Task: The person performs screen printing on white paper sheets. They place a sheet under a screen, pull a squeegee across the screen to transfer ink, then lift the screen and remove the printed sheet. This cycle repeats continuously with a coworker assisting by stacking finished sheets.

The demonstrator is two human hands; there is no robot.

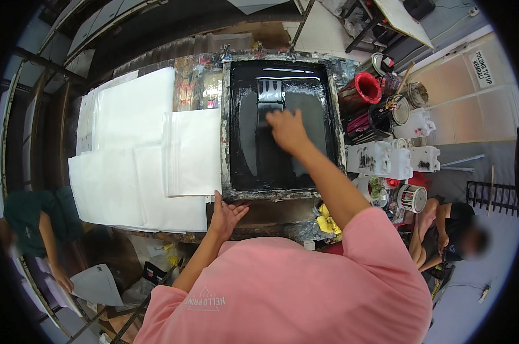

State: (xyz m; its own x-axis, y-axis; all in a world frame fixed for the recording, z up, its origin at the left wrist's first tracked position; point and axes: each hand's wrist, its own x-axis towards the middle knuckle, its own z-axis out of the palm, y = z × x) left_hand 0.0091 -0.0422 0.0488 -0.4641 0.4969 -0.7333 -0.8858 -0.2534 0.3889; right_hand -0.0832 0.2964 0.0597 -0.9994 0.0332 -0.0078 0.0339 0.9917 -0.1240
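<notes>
A screen-printing frame (227,143) with a worn, ink-crusted rim lies in front of me, its mesh covered in wet black ink. My right hand (288,131) reaches over it, fingers curled onto a long dark bar that looks like an ink-coated squeegee (270,160); black ink hides its outline. At the frame's near left corner, my left hand (229,217) is open, palm up and fingers spread, holding nothing. Close to its fingertips is the edge of a stack of white sheets in clear sleeves (193,155), left of the frame.
More white sheets (116,183) cover the table's left side. Ink pots (360,89), brushes and white plastic containers (371,157) crowd the right side. A yellow cloth (326,221) lies near the frame's near right corner. One person (47,229) is at the left, another (443,235) at the right.
</notes>
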